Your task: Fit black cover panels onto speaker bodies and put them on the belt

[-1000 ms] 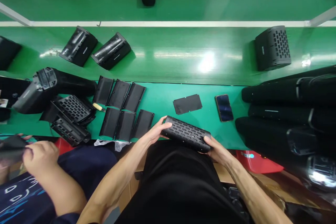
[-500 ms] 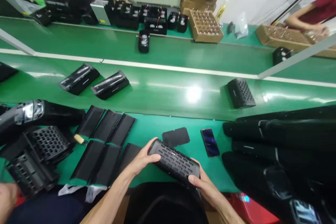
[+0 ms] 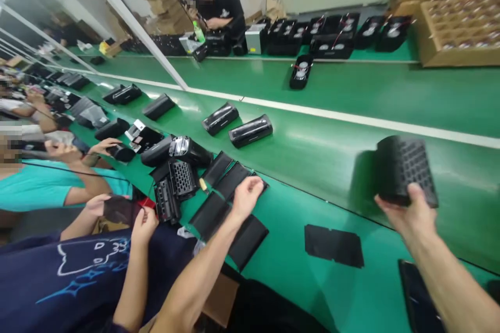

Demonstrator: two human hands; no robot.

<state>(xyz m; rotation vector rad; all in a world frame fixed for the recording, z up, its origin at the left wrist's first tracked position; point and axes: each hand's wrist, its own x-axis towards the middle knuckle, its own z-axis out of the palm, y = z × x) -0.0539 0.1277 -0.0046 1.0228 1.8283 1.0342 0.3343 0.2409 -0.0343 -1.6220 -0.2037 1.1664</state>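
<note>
head view: at three o'clock, grasping a black housing [image 3: 408,166] in the right hand [image 3: 420,216], with thumb on the slotted face and fingers under the lower end; too blurred to tell whether touching the green belt [image 3: 332,161].

at six o'clock, just below centre, holding the left hand [image 3: 247,196] over black panels [image 3: 210,214], with fingertips bunched near the edge of one; cannot tell whether pinching it or only hovering.

between four and five o'clock, flat on the green bench [image 3: 289,265], a thin dark sheet [image 3: 334,245]. at four o'clock, partly behind the right forearm [image 3: 457,276], a phone [image 3: 414,291]. at eight o'clock, a co-worker's hands [image 3: 144,225], with a dark piece [image 3: 119,209] between them.

at risk, by judgement, of letting the housing twist or drop, from a one-handed hold with too light a thumb, and of chipping a corner on the belt. could drag neighbouring panels out of line by catching a rim with the left fingertips. could knock the phone by lowering the right forearm. could jostle the co-worker's near arm [image 3: 133,276] by swinging the left forearm [image 3: 205,268] out toward seven o'clock.
</note>
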